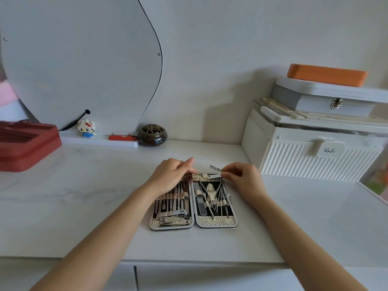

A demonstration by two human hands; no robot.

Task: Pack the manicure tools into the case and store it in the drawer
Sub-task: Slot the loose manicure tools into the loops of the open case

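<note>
This is a home, at a dressing table (84, 185) with a white marble-look top set against a plain wall. A large curved mirror (79, 59) stands at the far left edge, with a small brick-built cat figure (86, 128) and a dark round incense burner (152, 135) on and beside its base. In the far right corner sits a white ribbed cosmetics box (315, 162), stacked with a grey latched case (327, 99).

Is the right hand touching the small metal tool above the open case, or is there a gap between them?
Touching. The head view shows the right hand pinching one end of the small metal tool between its fingertips, above the top edge of the open case.
</note>
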